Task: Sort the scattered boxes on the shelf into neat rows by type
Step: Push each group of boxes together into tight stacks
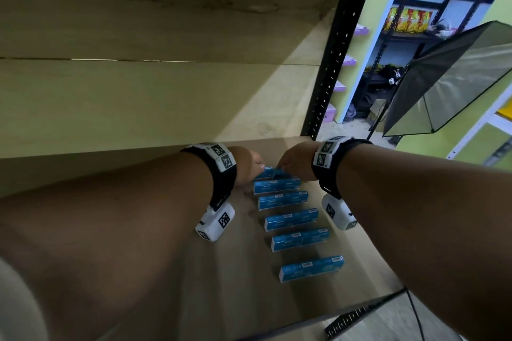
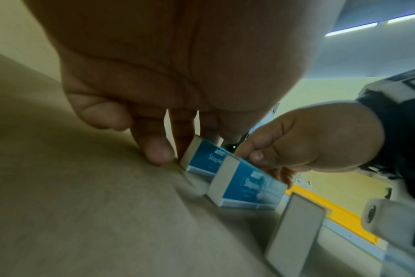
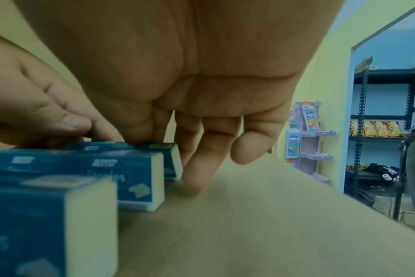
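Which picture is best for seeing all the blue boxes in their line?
The head view: it looks down on the blue boxes in one column. Each wrist view shows only a few of them, close up and partly blurred.

Softbox light: grey, on a stand, right of the upright.
Background rack: dark metal, against a blue wall.
Snack packets: yellow-red, on that rack.
Purple display stand: holds bottles.
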